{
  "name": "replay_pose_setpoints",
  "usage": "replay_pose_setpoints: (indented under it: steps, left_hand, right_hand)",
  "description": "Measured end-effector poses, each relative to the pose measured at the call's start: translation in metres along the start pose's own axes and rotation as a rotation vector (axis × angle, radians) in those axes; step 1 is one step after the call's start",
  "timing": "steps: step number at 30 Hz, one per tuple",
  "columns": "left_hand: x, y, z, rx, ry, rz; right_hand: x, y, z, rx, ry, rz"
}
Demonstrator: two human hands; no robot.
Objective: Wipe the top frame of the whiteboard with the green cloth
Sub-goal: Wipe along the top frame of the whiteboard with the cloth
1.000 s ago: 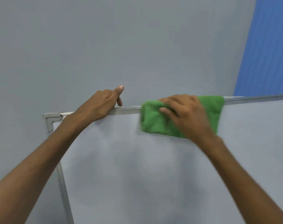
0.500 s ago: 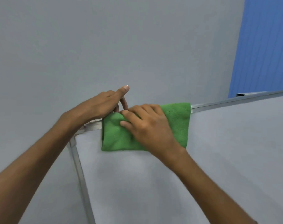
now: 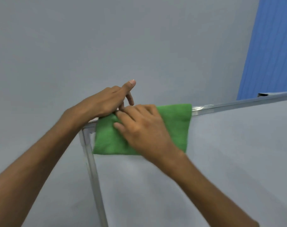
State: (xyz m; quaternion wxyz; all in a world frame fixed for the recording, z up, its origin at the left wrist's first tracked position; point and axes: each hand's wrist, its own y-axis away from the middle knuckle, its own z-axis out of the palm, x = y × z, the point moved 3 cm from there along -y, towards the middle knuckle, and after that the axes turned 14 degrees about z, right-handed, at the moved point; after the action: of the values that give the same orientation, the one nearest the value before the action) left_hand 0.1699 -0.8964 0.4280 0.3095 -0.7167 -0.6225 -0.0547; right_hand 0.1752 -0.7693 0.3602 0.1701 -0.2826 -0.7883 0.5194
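The green cloth (image 3: 174,123) hangs folded over the whiteboard's top frame (image 3: 229,106) close to its upper left corner. My right hand (image 3: 142,128) presses flat on the cloth, fingers curled over the frame edge. My left hand (image 3: 106,102) rests on the frame at the corner, touching the right hand's fingertips, with its index finger raised. The frame under the cloth and both hands is hidden.
The metal left frame (image 3: 94,176) of the whiteboard runs down from the corner. The white board surface (image 3: 213,161) fills the lower right. A grey wall (image 3: 106,38) stands behind, with a blue panel (image 3: 273,46) at the upper right.
My right hand has slid the cloth left along the top frame until it reached my left hand at the corner. The view has shifted right.
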Motion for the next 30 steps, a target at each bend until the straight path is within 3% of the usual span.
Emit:
replay_pose_setpoints:
  steps: [4,10,17,20,25,30]
  left_hand:
    - [-0.009,0.004,-0.013,-0.004,0.015,-0.068]
    - [-0.017,0.006,-0.012,0.0,0.057,-0.057]
    - [-0.018,0.015,-0.033,0.133,-0.003,0.018]
    - [-0.016,0.017,-0.041,0.191,-0.028,0.039]
    - [-0.007,0.009,-0.036,0.194,0.008,0.051]
    - [-0.007,0.007,-0.025,0.169,-0.021,0.06]
  right_hand:
    - [0.019,0.002,-0.011,-0.061,-0.04,-0.042]
    - [0.118,0.017,-0.062,-0.079,0.132,0.181]
    - [-0.026,-0.007,0.002,-0.188,0.003,0.024]
    - [-0.046,-0.009,0.012,-0.22,-0.043,0.0]
    - [0.019,0.009,-0.016,-0.134,-0.029,-0.038]
    - [0.145,0.019,-0.066,-0.103,0.204,0.2]
